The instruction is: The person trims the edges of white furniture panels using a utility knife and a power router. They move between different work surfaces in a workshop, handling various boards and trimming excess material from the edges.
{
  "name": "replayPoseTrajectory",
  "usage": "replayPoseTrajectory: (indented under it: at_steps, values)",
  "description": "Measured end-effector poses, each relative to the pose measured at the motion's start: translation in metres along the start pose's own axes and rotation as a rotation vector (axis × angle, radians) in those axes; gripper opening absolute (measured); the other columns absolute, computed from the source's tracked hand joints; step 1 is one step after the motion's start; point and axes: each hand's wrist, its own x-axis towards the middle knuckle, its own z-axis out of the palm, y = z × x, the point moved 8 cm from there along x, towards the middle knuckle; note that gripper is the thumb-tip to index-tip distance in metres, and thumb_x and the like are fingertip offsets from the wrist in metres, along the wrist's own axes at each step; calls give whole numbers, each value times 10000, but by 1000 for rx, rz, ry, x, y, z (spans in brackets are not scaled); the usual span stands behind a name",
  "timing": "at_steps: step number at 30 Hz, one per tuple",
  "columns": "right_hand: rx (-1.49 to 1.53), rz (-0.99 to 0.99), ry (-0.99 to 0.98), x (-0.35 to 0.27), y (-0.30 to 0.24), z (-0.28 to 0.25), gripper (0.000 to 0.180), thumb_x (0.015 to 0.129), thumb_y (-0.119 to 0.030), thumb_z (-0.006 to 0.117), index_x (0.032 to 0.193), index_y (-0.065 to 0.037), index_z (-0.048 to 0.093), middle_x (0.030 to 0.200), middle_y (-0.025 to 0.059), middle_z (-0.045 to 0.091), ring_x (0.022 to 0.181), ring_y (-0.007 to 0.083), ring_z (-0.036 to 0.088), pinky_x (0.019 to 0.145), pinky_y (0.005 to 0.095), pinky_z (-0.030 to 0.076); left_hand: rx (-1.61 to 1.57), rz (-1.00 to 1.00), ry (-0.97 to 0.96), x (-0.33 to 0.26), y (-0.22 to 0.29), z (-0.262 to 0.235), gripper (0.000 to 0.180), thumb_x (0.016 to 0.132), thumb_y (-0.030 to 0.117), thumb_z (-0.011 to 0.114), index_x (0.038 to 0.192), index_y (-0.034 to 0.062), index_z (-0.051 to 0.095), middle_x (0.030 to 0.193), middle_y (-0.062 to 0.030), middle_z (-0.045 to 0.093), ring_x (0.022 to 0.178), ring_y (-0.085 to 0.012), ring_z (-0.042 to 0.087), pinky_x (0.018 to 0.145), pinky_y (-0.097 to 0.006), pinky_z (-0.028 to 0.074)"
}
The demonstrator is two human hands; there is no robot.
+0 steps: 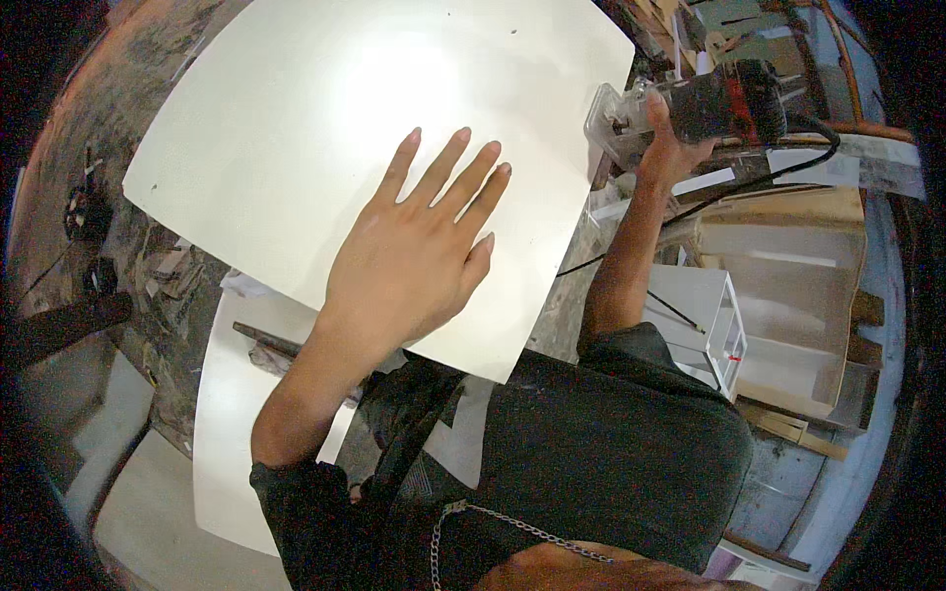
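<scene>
A large white panel (266, 118) lies before me. Pressed flat on its near part, with fingers spread, is my left hand (404, 256), which grips nothing. At the panel's right edge my right hand (675, 143) is wrapped round a trim router (724, 103) with a black and red body. The router is tilted on its side, and its clear plastic base (603, 123) faces the panel edge. Whether the base touches the edge I cannot tell. Most of my right fingers are hidden behind the tool.
The router's black cord (754, 185) loops down past my right forearm. To the right stand a white box-like frame (695, 295) and an open wooden cabinet (788, 281). Another white panel (232, 424) lies at lower left. Scraps and a dark tool (87, 212) sit on the worn surface at left.
</scene>
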Motion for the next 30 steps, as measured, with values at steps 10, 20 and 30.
replayPoseTrajectory:
  at_steps: [10,20,30]
  values:
    - [-11,-92,-85,58,35,16,604,689,-54,911,1197,3,589,1008,61,662,882,193,640,834,339,548,-48,-9,-38,-1,3,-11,611,1008,336,479,1559,109,346,1636,-70,305,1543,-260,188,1274,-525,83]
    - [134,32,-83,90,82,23,815,640,-112,966,1319,16,533,1242,109,610,1103,231,577,998,371,486,-85,-26,-94,-4,4,-11,611,998,326,501,1550,105,357,1641,-64,292,1545,-272,179,1270,-539,98]
    - [18,31,-153,121,110,27,871,649,-32,936,1392,19,484,1284,113,588,1126,244,574,996,373,502,-84,-48,-148,-7,6,-10,628,997,349,498,1562,122,343,1653,-46,268,1551,-257,162,1277,-531,71]
